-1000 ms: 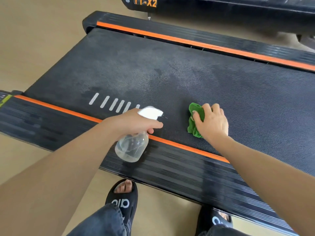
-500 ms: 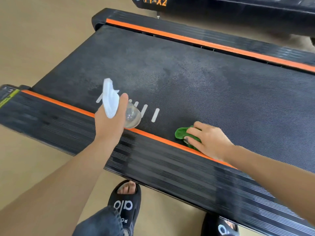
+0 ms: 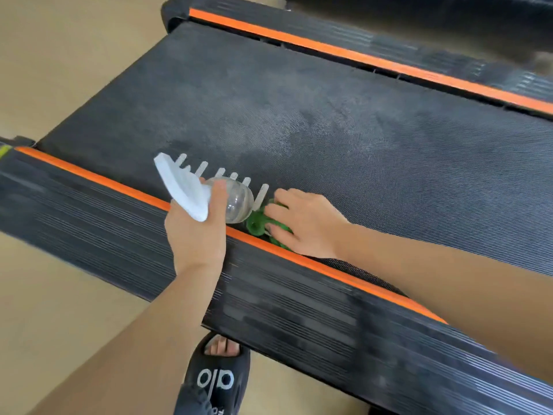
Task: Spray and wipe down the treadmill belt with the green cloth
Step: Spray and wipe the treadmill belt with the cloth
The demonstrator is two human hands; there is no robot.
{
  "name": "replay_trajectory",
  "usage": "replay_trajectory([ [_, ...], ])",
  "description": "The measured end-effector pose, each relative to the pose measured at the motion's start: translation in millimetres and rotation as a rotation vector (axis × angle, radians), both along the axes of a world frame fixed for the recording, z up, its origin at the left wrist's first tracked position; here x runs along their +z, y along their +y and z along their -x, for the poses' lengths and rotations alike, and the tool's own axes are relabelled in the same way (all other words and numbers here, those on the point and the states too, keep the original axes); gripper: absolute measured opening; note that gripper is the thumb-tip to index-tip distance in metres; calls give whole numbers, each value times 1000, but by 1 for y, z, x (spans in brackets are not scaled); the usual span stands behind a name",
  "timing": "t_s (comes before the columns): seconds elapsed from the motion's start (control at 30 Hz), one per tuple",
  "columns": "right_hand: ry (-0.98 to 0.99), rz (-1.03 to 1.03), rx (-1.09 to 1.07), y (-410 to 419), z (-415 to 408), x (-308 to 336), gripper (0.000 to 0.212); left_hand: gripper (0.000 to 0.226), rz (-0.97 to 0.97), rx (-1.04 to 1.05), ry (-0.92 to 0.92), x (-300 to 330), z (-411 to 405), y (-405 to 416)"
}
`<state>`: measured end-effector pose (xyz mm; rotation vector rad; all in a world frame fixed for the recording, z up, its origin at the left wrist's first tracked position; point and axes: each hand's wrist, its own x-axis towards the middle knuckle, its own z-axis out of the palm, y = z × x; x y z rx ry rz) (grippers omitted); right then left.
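Observation:
The black treadmill belt (image 3: 329,124) runs across the view, with pale damp-looking patches in its middle. My right hand (image 3: 305,223) presses the green cloth (image 3: 257,223) flat on the belt beside the near orange stripe; most of the cloth is hidden under the fingers. My left hand (image 3: 196,235) grips a clear spray bottle (image 3: 236,205) with a white trigger head (image 3: 182,187), tipped on its side over the belt's near edge, almost touching the cloth.
Ribbed black side rails with orange stripes flank the belt, near (image 3: 269,298) and far (image 3: 359,49). White dash marks (image 3: 203,167) are printed on the belt. My foot in a black slide sandal (image 3: 218,375) stands on the beige floor (image 3: 59,55).
The right hand has slid the cloth leftward along the belt's near edge toward the bottle. The left hand has held the bottle tipped sideways, after turning it from upright a second ago.

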<state>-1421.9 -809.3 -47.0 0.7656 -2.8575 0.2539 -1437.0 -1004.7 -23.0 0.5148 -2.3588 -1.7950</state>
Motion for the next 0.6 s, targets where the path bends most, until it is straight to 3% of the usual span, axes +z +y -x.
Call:
replay_trajectory([
  [0.13,-100,-120,48,64,-53,10,33,41,-21,-14,49,8,11,-9],
  [0.27,-68,-167,70,97,-81,13,41,43,61,-13,69,10,29,-32],
  [0.4,52,-127,146,59,-41,4,33,44,50,-19,70,-2,33,-32],
  [0.6,124,-39,-11,-20,33,-9,33,24,8,40,30,1,37,-29],
])
